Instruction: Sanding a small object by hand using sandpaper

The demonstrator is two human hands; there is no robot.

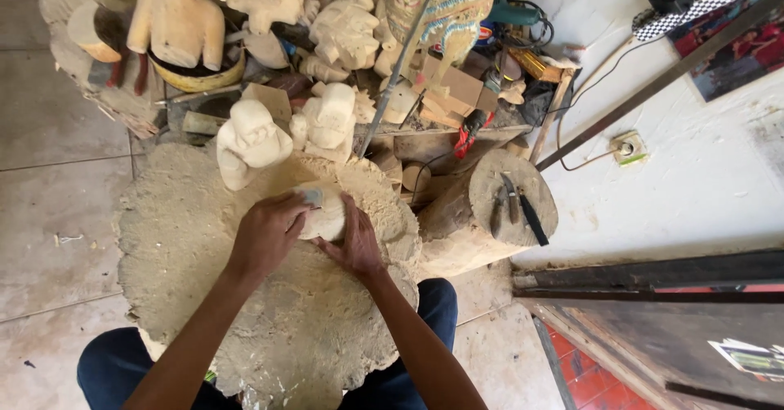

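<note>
Sitting across the lap and filling the lower middle of the view: a broad, rough slab of wood [245,296], dusty and ragged at its edge. Lying on the slab's far side, just in front of two pale carved figures [282,136]: a small pale wood carving [325,214], rounded and unpainted. Standing to the right of the slab: a round log stump [490,214], carrying a few dark-handled carving tools [516,206]. Crowding the floor beyond: more unfinished pale carvings and one painted piece [441,6].

Wrapping over the carving's left side: the left hand [268,234], fingers curled closed around it, a small grey scrap pinched at the fingertips [310,199]. Pressing against the carving's right side: the right hand [355,242], fingers extended and lying flat along the wood, bracing rather than clenching.
</note>
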